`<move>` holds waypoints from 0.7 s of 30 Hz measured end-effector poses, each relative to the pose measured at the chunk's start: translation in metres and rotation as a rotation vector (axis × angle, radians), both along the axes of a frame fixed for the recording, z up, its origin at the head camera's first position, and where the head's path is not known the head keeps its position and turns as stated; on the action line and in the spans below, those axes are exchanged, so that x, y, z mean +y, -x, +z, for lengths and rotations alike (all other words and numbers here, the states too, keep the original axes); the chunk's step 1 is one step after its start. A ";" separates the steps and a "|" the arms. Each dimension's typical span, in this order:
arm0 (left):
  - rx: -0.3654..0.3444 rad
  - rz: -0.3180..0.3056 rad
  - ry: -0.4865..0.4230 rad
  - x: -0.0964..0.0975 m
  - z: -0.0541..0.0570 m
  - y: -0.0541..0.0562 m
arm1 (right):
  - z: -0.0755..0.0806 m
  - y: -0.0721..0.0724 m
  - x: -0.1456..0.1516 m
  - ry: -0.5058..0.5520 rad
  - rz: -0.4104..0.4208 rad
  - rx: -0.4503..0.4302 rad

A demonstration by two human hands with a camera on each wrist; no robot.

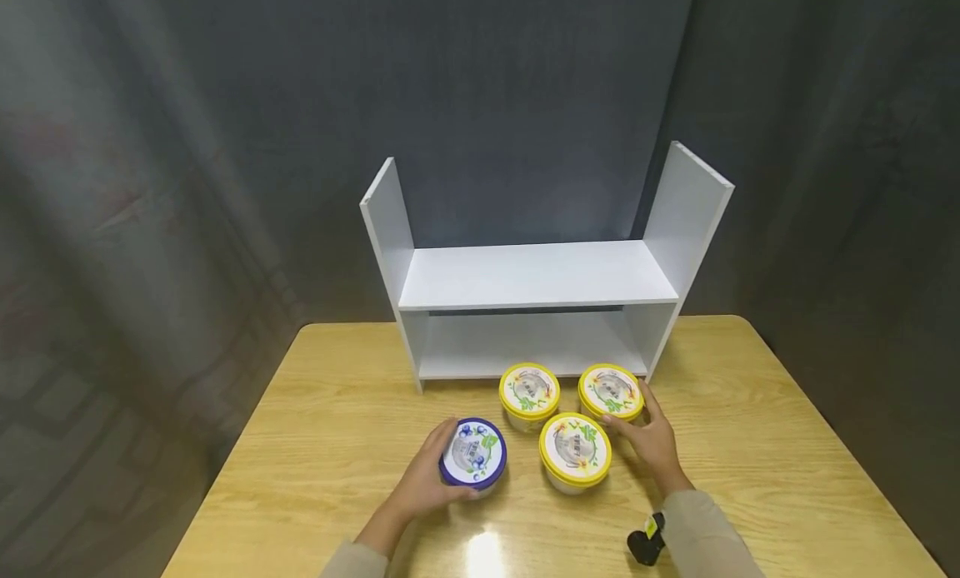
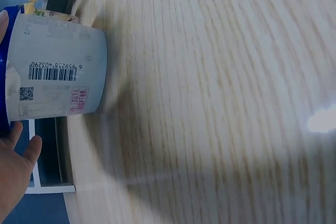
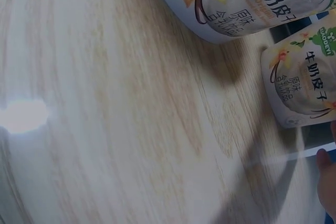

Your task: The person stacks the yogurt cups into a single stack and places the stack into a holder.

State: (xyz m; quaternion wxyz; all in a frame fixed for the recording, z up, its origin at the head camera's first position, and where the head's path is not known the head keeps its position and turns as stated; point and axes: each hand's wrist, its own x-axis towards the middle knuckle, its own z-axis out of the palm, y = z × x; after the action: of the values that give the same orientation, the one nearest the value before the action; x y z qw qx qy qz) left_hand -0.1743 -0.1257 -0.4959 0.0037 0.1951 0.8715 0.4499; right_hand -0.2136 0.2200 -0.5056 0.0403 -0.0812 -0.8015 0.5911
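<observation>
A round tub with a blue lid and blueberry print is at the left of the group, gripped at its lid by my left hand, thumb in front and fingers on the far left side. In the left wrist view that blue-lidded tub shows a barcode on its pale wall. With my right hand I hold the right-hand yellow-lidded tub, thumb and fingers at its rim. Two more yellow-lidded tubs stand between the hands, a front one and a back one.
Behind the tubs stands a white two-tier shelf with tall side panels. Everything rests on a light wooden table. A black device with a yellow label is beside my right sleeve. Dark curtains hang behind.
</observation>
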 end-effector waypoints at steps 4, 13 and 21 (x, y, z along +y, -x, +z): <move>-0.005 0.018 -0.015 0.000 -0.003 0.000 | -0.008 0.003 0.002 -0.011 -0.006 0.002; 0.006 0.067 -0.055 0.001 -0.004 -0.003 | -0.038 0.013 0.007 -0.002 -0.033 0.126; 0.004 0.083 -0.041 0.002 -0.003 -0.004 | -0.020 0.004 0.002 0.030 -0.031 0.112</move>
State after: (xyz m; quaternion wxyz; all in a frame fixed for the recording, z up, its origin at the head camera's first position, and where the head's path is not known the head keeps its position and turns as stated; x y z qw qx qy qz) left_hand -0.1703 -0.1233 -0.4991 -0.0208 0.1597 0.8695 0.4669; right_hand -0.2175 0.2217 -0.5251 0.0929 -0.0611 -0.7877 0.6059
